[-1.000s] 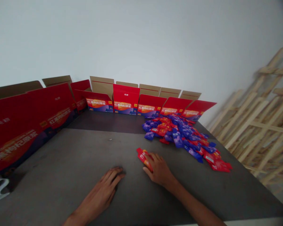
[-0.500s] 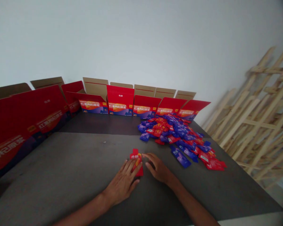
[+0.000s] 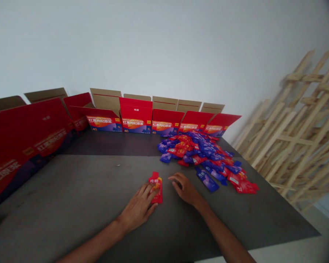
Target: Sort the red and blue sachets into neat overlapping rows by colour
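Note:
A red drink pouch [image 3: 158, 195] with white lettering lies flat on the dark table in front of me. My left hand [image 3: 138, 206] rests its outstretched fingers on the pouch's left side and covers part of it. To the right of the pouch, my right hand [image 3: 185, 188] hovers just over the table, fingers bent and apart, touching nothing that I can see. A single blue pouch [image 3: 207, 180] lies to the right of my right hand, at the near edge of a heap of red and blue pouches [image 3: 197, 148].
Red printed cartons [image 3: 135, 117] with raised flaps stand in a row along the wall. Larger-looking red cartons [image 3: 30, 135] line the left side. Wooden frames [image 3: 293, 135] lean against the wall beyond the table's right edge. A small pale scrap [image 3: 118, 165] lies on the table [image 3: 98, 186].
My right hand has moved away from the red pouch to its right. My left hand has drawn slightly left, uncovering more of the pouch. The view has shifted a little.

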The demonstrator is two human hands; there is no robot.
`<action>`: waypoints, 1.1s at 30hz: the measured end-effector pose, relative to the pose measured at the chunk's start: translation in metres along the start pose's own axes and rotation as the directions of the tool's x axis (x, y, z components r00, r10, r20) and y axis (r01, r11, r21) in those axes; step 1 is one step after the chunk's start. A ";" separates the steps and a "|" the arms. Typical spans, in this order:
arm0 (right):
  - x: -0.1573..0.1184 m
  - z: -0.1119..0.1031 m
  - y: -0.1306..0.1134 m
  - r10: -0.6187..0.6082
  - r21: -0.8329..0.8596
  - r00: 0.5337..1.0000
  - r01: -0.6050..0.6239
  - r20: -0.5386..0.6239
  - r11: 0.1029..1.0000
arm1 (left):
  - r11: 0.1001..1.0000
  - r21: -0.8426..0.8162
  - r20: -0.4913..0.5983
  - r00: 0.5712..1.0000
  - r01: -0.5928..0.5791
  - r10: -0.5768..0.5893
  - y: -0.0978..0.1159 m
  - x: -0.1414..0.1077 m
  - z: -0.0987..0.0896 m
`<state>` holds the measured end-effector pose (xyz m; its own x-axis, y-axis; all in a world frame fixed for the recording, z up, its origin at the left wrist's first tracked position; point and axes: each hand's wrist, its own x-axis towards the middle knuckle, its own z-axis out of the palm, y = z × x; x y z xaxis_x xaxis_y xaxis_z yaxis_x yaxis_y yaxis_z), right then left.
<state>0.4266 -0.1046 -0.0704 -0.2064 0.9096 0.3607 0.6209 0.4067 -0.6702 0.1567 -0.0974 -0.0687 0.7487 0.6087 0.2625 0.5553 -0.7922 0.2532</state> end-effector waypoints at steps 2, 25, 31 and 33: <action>0.000 0.000 0.001 0.000 -0.010 1.000 0.000 -0.002 1.000 | 1.000 -0.014 -0.005 1.000 -0.003 0.003 -0.001 0.001 0.000; -0.001 -0.008 0.023 0.065 -0.126 0.996 -0.072 -0.056 0.989 | 0.941 0.077 -0.104 0.941 0.331 -0.322 -0.173 -0.091 -0.069; 0.009 -0.008 0.025 -0.006 -0.369 0.981 -0.067 -0.193 0.927 | 0.921 0.063 -0.214 0.906 0.385 -0.364 -0.208 -0.105 -0.073; 0.020 -0.009 0.029 -0.024 -0.484 0.971 -0.096 -0.236 0.870 | 0.922 0.064 -0.225 0.906 0.382 -0.359 -0.209 -0.104 -0.071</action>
<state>0.4477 -0.0751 -0.0766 -0.0369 0.8537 0.5194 0.9258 0.2249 -0.3038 -0.0629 0.0074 -0.0832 0.3969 0.8458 0.3564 0.8210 -0.5008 0.2742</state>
